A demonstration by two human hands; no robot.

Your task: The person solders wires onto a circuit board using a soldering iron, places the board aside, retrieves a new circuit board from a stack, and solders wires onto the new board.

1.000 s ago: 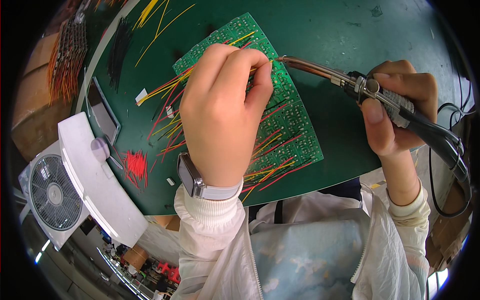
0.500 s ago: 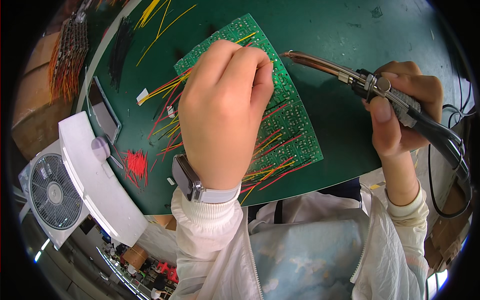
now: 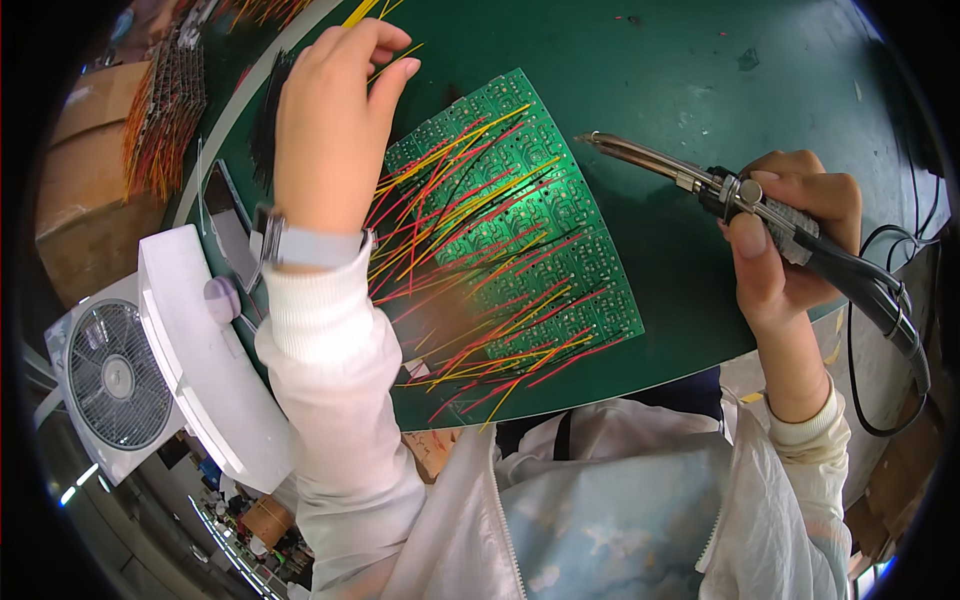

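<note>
My left hand [image 3: 335,130] is over the far left of the table, thumb and forefinger apart, beside loose yellow wires [image 3: 362,12]. One thin yellow wire shows by the gap between the fingers; I see nothing gripped. My right hand [image 3: 800,205] is wrapped around the handle of a soldering iron [image 3: 718,188]. Its tip points left, a little to the right of a green circuit board [image 3: 605,255] and apart from it. Rows of red, yellow and black wires [image 3: 455,215] stick out from the board toward its left side.
A bundle of black wires [image 3: 268,125] lies beside my left wrist, near a phone-like dark slab [image 3: 230,225]. A white box with a fan [image 3: 118,375] stands at the table's left edge. Wired boards [image 3: 165,110] are stacked at the far left. The iron's black cable [image 3: 905,340] hangs at right.
My left hand has moved from over the board to the far left and its pinched fingers have parted. The wires on the board are now uncovered. The soldering iron has shifted slightly nearer me.
</note>
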